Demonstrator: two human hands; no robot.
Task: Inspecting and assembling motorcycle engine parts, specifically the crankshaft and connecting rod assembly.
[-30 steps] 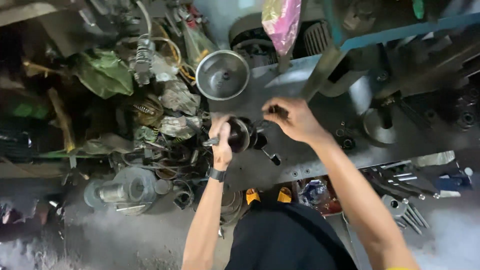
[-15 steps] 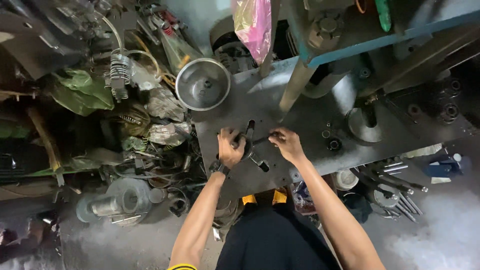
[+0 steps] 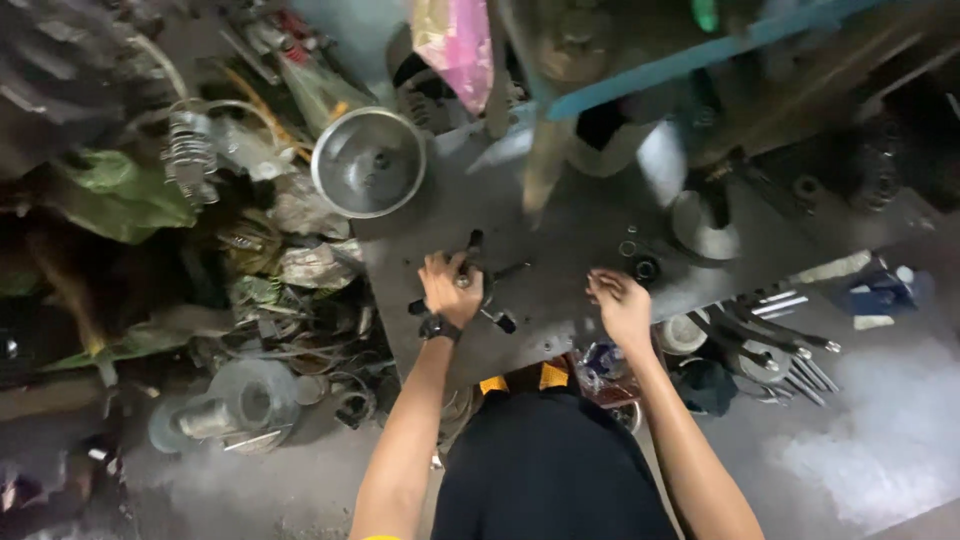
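Metal bench [image 3: 560,230] | left hand [image 3: 450,288] grips dark part [image 3: 478,280] | right hand [image 3: 620,305] rests flat

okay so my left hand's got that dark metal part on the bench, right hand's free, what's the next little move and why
Probably bring the right hand back to the dark metal part. The left hand grips it alone on the grey bench top, while the right rests open beside it, holding nothing. A second hand would likely steady it.
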